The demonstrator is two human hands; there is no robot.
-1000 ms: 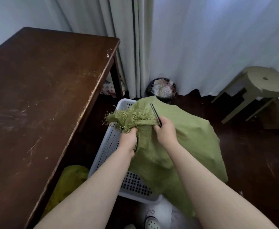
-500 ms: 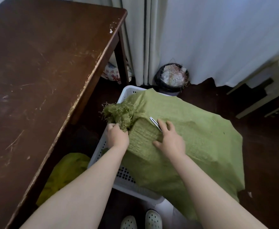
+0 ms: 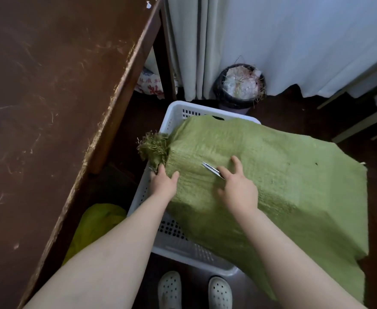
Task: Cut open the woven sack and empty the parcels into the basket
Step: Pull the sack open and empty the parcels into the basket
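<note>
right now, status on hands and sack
Left hand grips sack at frayed end. Right hand on sack, holding scissors. Sack across basket, no parcels out. Table close on left.

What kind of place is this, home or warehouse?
Probably a room in a home: floor-length curtains, a scuffed wooden table, and a small full waste bin behind the white plastic basket on the floor.
</note>
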